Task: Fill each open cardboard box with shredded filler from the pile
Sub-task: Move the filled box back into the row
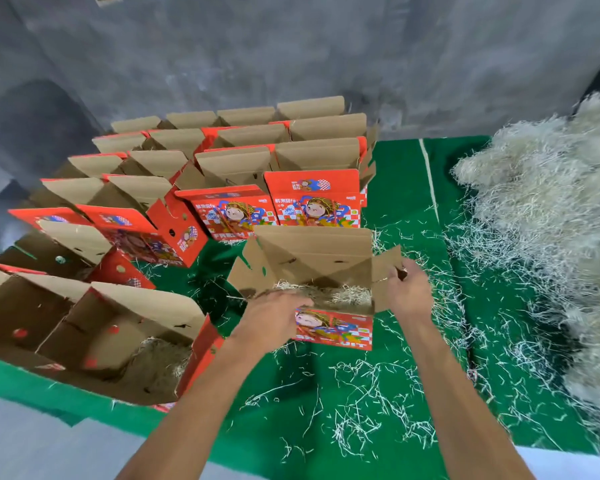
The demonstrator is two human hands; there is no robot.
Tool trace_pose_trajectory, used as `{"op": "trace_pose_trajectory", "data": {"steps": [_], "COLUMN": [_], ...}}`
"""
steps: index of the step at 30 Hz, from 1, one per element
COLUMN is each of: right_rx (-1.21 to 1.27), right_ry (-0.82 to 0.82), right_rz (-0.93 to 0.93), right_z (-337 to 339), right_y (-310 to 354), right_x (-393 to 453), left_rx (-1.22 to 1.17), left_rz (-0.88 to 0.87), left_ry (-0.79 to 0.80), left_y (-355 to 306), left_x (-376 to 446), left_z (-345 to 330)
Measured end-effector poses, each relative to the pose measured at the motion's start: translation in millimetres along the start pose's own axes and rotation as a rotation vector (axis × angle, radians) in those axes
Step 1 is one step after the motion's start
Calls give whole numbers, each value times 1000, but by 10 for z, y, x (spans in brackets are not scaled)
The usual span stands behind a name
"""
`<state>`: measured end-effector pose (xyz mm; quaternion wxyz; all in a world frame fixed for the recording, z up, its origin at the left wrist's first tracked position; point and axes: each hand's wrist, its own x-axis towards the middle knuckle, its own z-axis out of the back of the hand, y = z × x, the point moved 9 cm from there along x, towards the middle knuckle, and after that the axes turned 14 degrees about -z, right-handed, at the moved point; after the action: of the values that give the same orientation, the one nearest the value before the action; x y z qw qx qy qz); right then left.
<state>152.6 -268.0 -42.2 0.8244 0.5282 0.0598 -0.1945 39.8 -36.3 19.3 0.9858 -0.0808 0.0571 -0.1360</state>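
Head view, hands: left hand (274,315) lies flat on the near rim of the open box (312,268); right hand (407,292) pinches its 3 o'clock flap.
Progress: thin filler (343,294) inside; rows of boxes (222,161) at 11 o'clock appear unfilled.
Room: green mat (413,188) bare toward 1 o'clock; pile (551,220) at 2 o'clock.

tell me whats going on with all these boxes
A person is packing red printed cardboard boxes on a green mat. The left hand rests on the near rim of an open box holding some shredded filler, while the right hand grips its side flap. The filler pile lies to the right.
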Motion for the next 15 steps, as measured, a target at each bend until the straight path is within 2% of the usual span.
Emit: {"op": "trace_pose_trajectory", "data": {"steps": [5,10,15], "right_rx": [-122,-162,-215], "right_ry": [151,238,344], "right_rz": [26,51,41], "right_z": [-584,-1182,-1838], "right_y": [219,426,674], "right_x": [-293,-543,-765], "left_rx": [-83,-139,-115], "left_rz": [108,135,196], "left_ry": [37,84,50], "left_y": [281,661,1245], "left_x": [-58,-232,-474], "left_z": [103,128,291]}}
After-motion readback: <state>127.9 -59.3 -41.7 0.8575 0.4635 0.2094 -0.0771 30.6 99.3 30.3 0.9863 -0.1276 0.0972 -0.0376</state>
